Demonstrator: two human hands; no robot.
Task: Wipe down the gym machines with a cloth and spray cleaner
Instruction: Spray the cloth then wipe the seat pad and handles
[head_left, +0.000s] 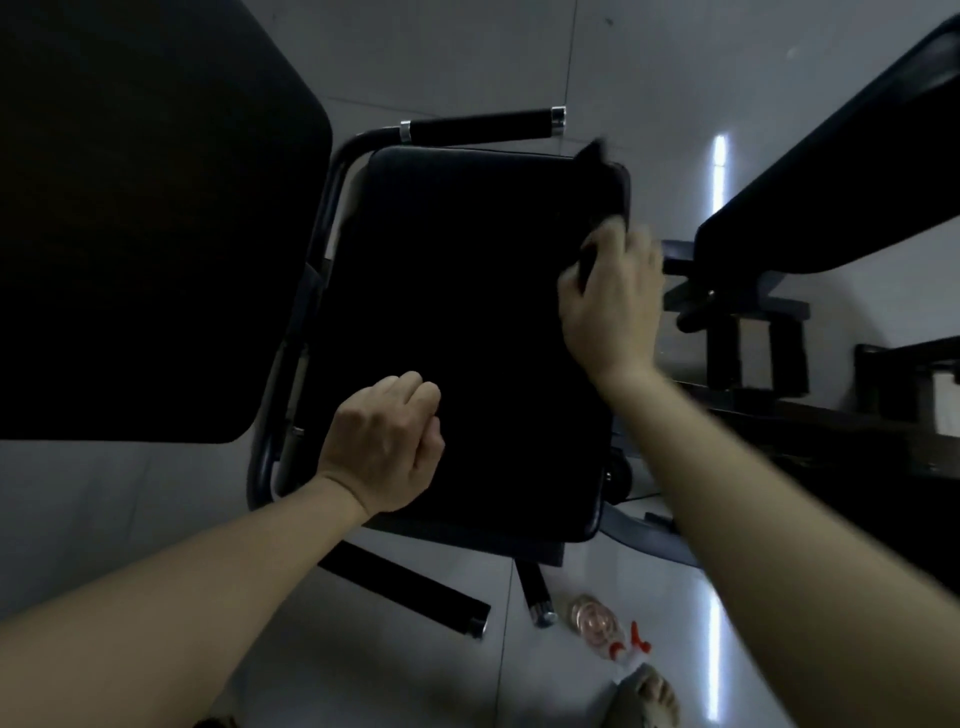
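Observation:
A black padded seat of a gym machine fills the middle of the view. My right hand grips a dark cloth at the seat's far right corner; the cloth is blurred and presses on the pad. My left hand rests as a loose fist on the seat's near left edge, with nothing visible in it. A clear spray bottle with a red trigger lies on its side on the floor below the seat.
A large black back pad looms at the left. A black handle bar runs behind the seat. Another bench pad and dark frame parts stand at the right. Pale tiled floor surrounds everything. A foot shows at the bottom.

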